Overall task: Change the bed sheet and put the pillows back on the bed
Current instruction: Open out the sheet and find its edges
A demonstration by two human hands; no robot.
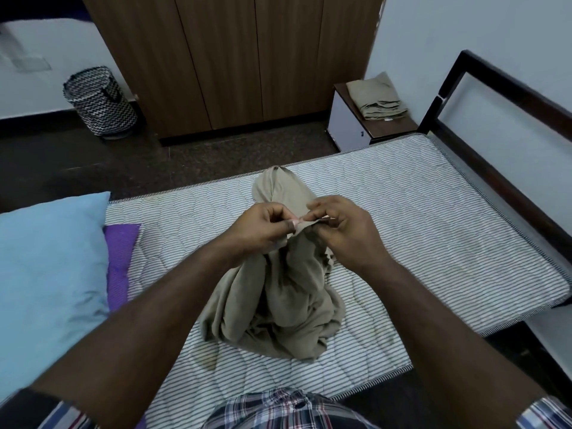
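Two hands (305, 229) pinching sheet (278, 305) edge, mid-mattress (433, 218)

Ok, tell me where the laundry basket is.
Head view, upper left: the zigzag laundry basket stands on the dark floor, left of the wooden wardrobe, against the wall.

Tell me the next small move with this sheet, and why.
Probably draw the two hands apart along the edge they pinch, to find a corner. The left hand and right hand pinch one hem of the beige sheet close together, while the rest hangs bunched in a heap on the bare striped mattress. It cannot be spread until an edge is opened out.
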